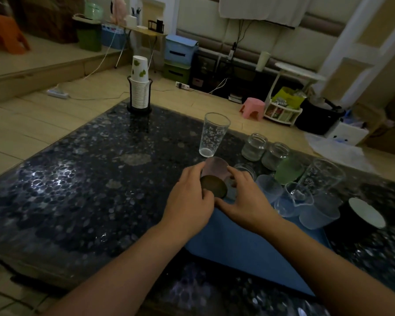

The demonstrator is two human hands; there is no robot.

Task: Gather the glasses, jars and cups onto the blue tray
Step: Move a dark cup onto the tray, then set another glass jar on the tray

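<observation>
A pink plastic cup [214, 169] lies tilted with its mouth toward me at the far left corner of the blue tray [244, 245]. My left hand [189, 199] grips its left side and my right hand [242, 197] holds its right side. A tall printed clear glass [213, 134] stands upright on the table just beyond. Two glass jars [254, 147] [275, 155] stand to the right off the tray. A green cup [289, 171], clear cups [269, 188], another printed glass [319, 179] and a small jar [245, 171] crowd the tray's far side.
The dark pebble-pattern table [89, 179] stretches left. A stack of paper cups in a black holder [139, 90] stands at its far corner. A black bowl with a white inside [366, 213] sits right of the tray. A pink stool [252, 108] stands on the floor.
</observation>
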